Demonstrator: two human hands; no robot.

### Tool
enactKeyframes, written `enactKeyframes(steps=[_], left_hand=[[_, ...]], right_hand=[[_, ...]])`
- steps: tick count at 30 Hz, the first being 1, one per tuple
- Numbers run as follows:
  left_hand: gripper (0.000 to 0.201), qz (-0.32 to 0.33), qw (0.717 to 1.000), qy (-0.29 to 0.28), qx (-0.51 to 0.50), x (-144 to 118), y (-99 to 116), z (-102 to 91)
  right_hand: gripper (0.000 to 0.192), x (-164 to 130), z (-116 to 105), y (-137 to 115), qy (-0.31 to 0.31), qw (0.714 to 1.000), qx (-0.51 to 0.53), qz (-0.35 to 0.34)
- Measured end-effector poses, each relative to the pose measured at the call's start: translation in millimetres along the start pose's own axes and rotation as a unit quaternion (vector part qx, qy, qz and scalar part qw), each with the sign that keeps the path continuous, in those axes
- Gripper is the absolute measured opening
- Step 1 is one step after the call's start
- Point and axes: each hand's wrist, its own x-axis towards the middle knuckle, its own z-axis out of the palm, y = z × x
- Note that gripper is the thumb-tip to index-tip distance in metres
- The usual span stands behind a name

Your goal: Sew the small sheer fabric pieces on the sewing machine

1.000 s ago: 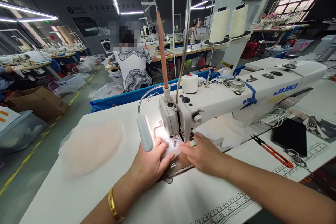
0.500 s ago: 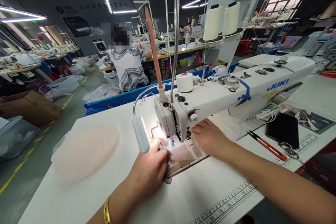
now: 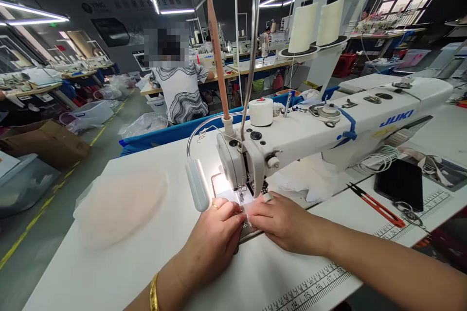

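Observation:
In the head view my left hand (image 3: 219,226) and my right hand (image 3: 284,221) meet just in front of the needle area of a white sewing machine (image 3: 299,138). Both have fingers closed in a pinch on sheer pale pink fabric (image 3: 252,206), which lies by the presser foot (image 3: 241,195). My fingers cover much of the held edge. More sheer fabric (image 3: 312,177) lies bunched beneath the machine arm, behind my right hand. Close to my left hand hangs a grey lamp (image 3: 197,185), lighting the needle area.
A stack of sheer pink pieces (image 3: 122,209) rests on the table's left side. To the right lie red-handled thread snips (image 3: 377,206), a black phone (image 3: 399,182) and a coiled white cord (image 3: 375,159). A ruler strip (image 3: 317,286) runs along the front edge. Another person (image 3: 180,87) sits ahead.
My right hand has come back from beside the presser foot towards me. My left hand has shifted right, so the fingertips now meet. Sheer fabric now shows under the machine arm.

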Motion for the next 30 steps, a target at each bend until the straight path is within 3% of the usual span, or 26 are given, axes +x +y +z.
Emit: enactKeyframes(steps=[22,30], left_hand=[[0.032,0.012,0.999,0.030,0.041,0.5,3.8,2.4],[0.031,0.016,0.998,0.037,0.052,-0.1,0.9,3.5]], right_hand=[[0.022,3.0,-3.7,1.4,-0.021,0.999,-0.014,0.045],[0.024,3.9,-5.2,0.1,0.024,0.998,-0.028,0.046]])
